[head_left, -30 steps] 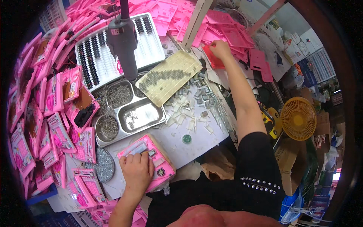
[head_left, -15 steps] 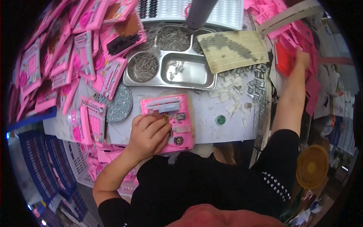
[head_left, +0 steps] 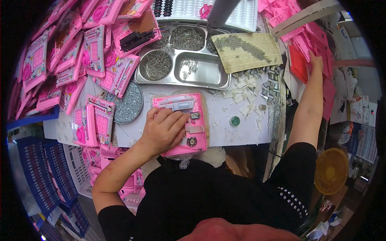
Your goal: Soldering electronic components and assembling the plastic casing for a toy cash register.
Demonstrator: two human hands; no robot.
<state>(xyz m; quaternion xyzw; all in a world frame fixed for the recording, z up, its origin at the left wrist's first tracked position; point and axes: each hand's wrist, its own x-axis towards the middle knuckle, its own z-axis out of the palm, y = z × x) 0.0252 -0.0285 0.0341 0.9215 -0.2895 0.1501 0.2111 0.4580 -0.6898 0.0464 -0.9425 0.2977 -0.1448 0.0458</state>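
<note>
On the white tabletop in front of me lies a pink plastic toy casing (head_left: 175,150), its inner side up. It carries a pale clear-fronted insert, wires and a small round part. My left hand (head_left: 164,127) lies across its left half, fingers bent and close together, holding it on the table. What is under the palm is hidden. Far out to the right, my right hand (head_left: 317,63) is closed at the edge of a long pink plastic piece (head_left: 304,43) in a heap of pink parts. A flat red piece (head_left: 297,64) lies beside it.
A steel compartment tray (head_left: 201,83) of screws and springs stands behind the casing. A round tin (head_left: 128,105) of small metal parts is to its left. Pink toy casings (head_left: 94,50) pile up at far left. A cardboard sheet (head_left: 249,52) and metal clips (head_left: 270,89) lie right.
My left hand has flattened a little over the casing, its fingers reaching farther right. The right hand has shifted slightly left and down among the pink parts. The whole view has moved slightly.
</note>
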